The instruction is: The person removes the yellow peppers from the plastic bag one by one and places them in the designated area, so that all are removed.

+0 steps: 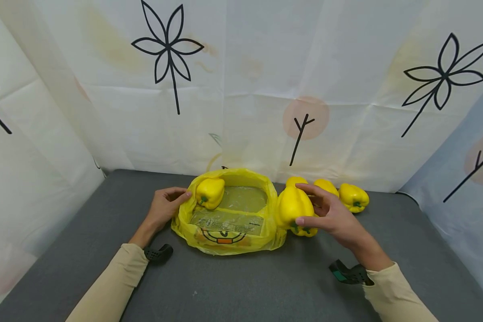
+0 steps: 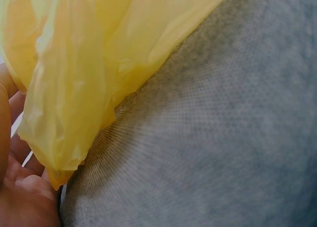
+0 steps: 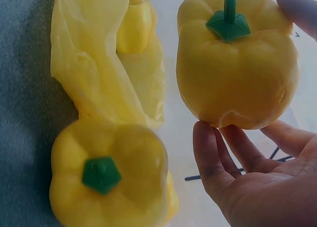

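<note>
The grey table [image 1: 233, 286] is backed by a pale cloth [image 1: 257, 62] printed with black plants. At its left, a band [image 1: 158, 254] is worn at the wrist of the left hand [image 1: 165, 208], by which the rim of the bag [image 1: 257, 243] is pinched. The bag is set near the back edge, left of its middle. Its right side is crowded by the front pepper [image 3: 109, 175], and three back peppers [image 1: 353, 198] are ranged along the back edge toward the back right corner.

The bag is yellow, thin and creased, its mouth spread wide. Inside, toward the left wall, an inside pepper [image 1: 210, 193] is tilted, green stem toward the front edge. The held pepper [image 1: 295, 205], yellow and green-stemmed, is gripped between the widely parted thumb and fingers of the right hand [image 1: 336, 219], above the table by the bag's right rim.

The left fingers are partly covered by the bag, which is cut off in the left wrist view. The front pepper is mostly hidden by the held pepper in the head view. The small print within the bag cannot be read.
</note>
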`<state>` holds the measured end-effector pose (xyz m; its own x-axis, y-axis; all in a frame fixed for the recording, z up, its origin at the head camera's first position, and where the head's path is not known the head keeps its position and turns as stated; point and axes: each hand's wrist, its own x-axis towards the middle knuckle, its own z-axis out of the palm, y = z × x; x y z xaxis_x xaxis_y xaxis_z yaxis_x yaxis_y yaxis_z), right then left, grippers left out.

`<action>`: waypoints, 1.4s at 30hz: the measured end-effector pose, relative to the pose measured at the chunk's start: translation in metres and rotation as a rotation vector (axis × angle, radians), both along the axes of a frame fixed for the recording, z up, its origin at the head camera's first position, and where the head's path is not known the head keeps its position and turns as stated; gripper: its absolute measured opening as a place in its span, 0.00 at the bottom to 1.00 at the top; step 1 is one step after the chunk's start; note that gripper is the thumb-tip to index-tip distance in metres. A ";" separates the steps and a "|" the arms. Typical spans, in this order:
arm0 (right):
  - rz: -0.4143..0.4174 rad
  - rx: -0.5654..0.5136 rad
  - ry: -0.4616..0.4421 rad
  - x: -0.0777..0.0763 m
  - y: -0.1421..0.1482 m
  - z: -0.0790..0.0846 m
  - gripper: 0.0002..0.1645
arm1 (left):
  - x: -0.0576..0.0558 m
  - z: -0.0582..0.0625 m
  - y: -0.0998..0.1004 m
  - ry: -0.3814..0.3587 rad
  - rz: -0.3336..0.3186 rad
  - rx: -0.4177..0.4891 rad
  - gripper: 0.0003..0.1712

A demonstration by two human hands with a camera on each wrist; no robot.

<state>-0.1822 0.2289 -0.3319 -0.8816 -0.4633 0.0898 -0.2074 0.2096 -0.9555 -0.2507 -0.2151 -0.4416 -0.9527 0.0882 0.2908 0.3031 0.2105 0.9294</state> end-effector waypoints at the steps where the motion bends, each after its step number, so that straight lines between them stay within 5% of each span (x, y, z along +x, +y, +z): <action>1: -0.005 0.003 -0.001 0.001 0.002 0.000 0.47 | 0.000 0.000 0.000 -0.001 0.001 -0.001 0.17; 42: -0.182 0.062 0.104 0.006 0.081 -0.013 0.40 | 0.000 -0.001 -0.001 -0.007 0.012 -0.002 0.17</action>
<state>-0.1762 0.3098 -0.3449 -0.9387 -0.3047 0.1612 -0.2579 0.3105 -0.9149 -0.2507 -0.2158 -0.4430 -0.9557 0.0770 0.2842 0.2943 0.2164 0.9309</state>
